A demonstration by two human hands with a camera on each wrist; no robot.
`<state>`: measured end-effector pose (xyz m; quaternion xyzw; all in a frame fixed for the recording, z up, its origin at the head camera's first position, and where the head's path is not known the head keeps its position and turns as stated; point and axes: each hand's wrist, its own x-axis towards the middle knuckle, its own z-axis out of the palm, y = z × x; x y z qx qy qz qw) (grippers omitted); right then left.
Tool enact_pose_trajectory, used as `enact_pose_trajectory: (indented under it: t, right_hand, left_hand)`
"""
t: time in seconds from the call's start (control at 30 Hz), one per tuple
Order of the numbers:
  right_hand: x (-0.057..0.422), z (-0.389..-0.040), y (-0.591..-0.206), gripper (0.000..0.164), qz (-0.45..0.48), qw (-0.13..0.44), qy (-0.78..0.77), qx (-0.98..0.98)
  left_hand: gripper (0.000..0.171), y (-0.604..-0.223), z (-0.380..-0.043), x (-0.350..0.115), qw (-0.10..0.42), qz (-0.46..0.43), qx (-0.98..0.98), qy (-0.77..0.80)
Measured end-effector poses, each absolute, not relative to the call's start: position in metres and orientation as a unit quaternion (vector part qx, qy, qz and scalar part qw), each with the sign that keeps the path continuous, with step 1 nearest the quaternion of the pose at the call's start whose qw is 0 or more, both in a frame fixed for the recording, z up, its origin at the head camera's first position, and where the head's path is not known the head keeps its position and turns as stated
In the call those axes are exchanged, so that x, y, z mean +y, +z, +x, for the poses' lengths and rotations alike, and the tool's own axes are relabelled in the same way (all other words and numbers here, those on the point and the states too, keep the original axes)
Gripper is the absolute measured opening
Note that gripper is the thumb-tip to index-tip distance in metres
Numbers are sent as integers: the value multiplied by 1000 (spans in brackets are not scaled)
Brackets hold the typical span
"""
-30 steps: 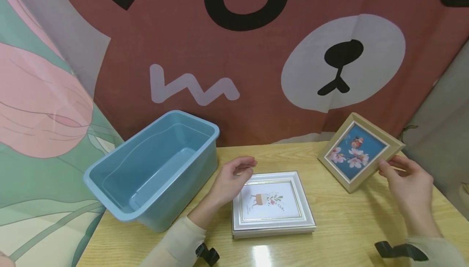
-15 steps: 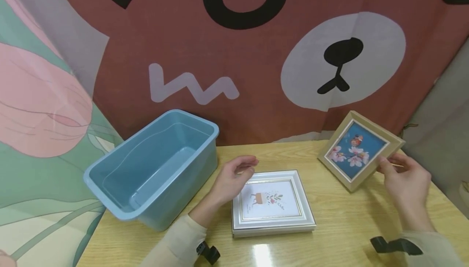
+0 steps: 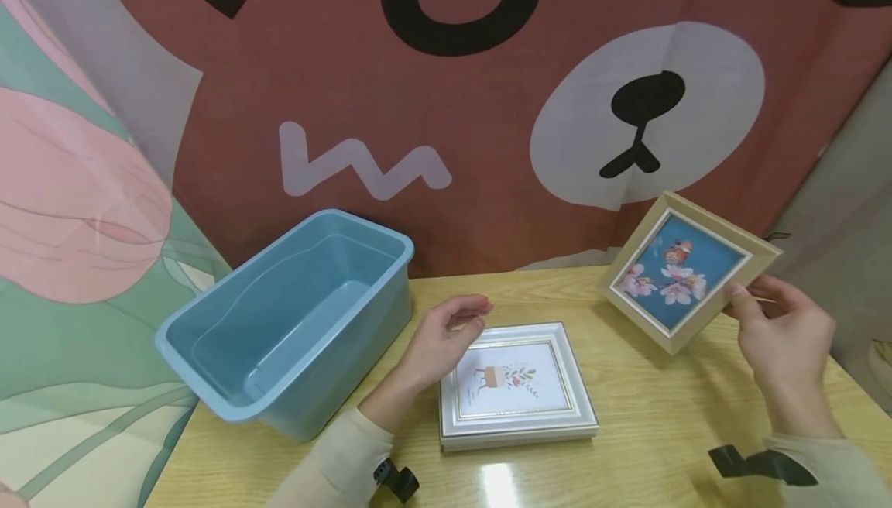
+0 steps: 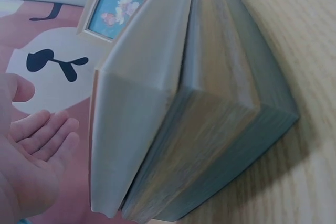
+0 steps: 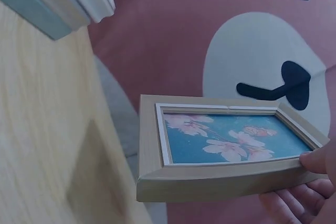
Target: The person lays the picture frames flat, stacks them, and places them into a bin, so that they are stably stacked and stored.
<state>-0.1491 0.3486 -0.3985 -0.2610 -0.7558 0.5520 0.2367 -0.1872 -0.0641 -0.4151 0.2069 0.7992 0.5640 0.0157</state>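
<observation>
Clear of the stack [image 3: 517, 388], right hand [image 3: 786, 334] pinches a frame's [image 3: 679, 276] edge.

From my head, one camera looks forward and down across the table [image 3: 648, 430] to the bear cloth [image 3: 488, 105]. My left-wrist view, tipped sideways, faces the frame stack [image 4: 194, 114] up close; my right-wrist view looks closely along the flower-picture frame [image 5: 236, 142]. Both wrist views share stack, frame and cloth.
</observation>
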Motion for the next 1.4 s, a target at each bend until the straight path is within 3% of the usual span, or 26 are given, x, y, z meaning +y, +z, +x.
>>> enact_pose_trajectory:
  t: [0.2, 0.53, 1.4]
  right_hand:
    - [341, -149, -389, 8, -268, 242, 539, -761]
    - [332, -149, -377, 40, -263, 253, 516, -775]
    - [309, -143, -351, 54, -174, 221, 480, -831]
  left_hand:
    - [36, -411, -186, -64, 16, 207, 800, 563]
    - [38, -408, -187, -64, 21, 203, 797, 569]
    - [38, -406, -192, -63, 13, 223, 804, 552]
